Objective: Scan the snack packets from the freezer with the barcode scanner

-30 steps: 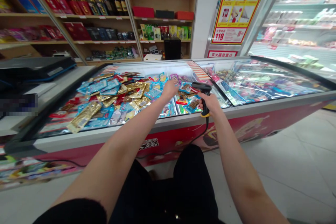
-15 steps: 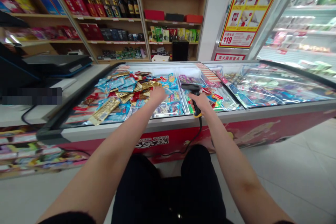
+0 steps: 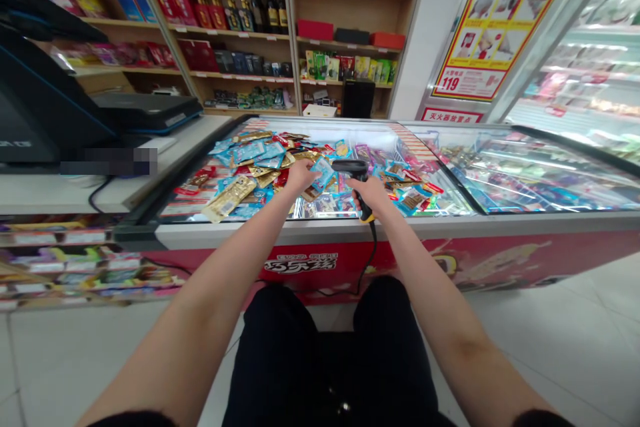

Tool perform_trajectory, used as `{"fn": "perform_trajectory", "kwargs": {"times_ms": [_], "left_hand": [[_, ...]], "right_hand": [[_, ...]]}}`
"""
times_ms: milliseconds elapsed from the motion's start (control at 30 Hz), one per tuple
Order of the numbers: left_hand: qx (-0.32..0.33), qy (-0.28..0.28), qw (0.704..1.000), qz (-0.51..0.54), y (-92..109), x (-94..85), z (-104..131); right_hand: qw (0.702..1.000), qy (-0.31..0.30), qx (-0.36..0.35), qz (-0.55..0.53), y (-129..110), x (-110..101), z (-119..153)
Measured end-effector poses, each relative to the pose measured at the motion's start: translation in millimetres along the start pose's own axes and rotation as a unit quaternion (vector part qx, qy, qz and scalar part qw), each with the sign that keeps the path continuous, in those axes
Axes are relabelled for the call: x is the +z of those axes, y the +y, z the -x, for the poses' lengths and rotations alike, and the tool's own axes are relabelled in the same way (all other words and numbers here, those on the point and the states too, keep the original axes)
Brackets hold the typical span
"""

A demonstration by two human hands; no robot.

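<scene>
In my left hand [image 3: 301, 177], fingers closed on its edge, is a blue ice cream packet [image 3: 324, 172]. It is held up just left of the head of a black barcode scanner [image 3: 349, 165]. My right hand [image 3: 373, 193] is wrapped around the scanner's handle, and a cable runs down from it over the freezer's front. Beneath both hands is the glass top of a chest freezer [image 3: 240, 235]. A heap of gold, blue and red ice cream packets [image 3: 253, 152] lies left of my left hand. More loose packets [image 3: 413, 195] lie to the right of the scanner.
A checkout terminal [image 3: 45, 93] and a flat scale [image 3: 150, 110] stand on the counter [image 3: 187, 147] at left. Wooden shelves [image 3: 350, 10] with boxes and bottles rise behind the freezer. A glass-fronted cooler [image 3: 590, 60] is at the right, and snack racks [image 3: 75, 267] sit under the counter.
My left hand now shows a blue packet lifted from the heap's side. The scanner has come closer to that hand, its head facing the packet. The view has turned slightly left.
</scene>
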State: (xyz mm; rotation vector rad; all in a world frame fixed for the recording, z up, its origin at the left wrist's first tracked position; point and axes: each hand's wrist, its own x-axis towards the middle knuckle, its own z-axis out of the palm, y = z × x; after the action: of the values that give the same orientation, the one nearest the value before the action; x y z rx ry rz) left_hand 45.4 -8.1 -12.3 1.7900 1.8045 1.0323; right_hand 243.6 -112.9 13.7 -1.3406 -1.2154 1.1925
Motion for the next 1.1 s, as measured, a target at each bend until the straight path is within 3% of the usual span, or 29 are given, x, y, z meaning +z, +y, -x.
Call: {"fn": "perform_trajectory", "kwargs": {"times_ms": [233, 800, 1100], "left_hand": [[-0.031, 0.046, 0.993, 0.105, -1, -3.6, 2], [-0.019, 0.072, 0.993, 0.088, 16, -8.2, 16], [-0.014, 0.077, 0.994, 0.081, 16, -0.3, 11]], "right_hand": [[1.0, -0.012, -0.01, -0.01, -12, 13, 6], [0.999, -0.02, -0.03, 0.001, -17, 14, 13], [1.0, -0.016, -0.024, -0.004, -19, 9, 17]]}}
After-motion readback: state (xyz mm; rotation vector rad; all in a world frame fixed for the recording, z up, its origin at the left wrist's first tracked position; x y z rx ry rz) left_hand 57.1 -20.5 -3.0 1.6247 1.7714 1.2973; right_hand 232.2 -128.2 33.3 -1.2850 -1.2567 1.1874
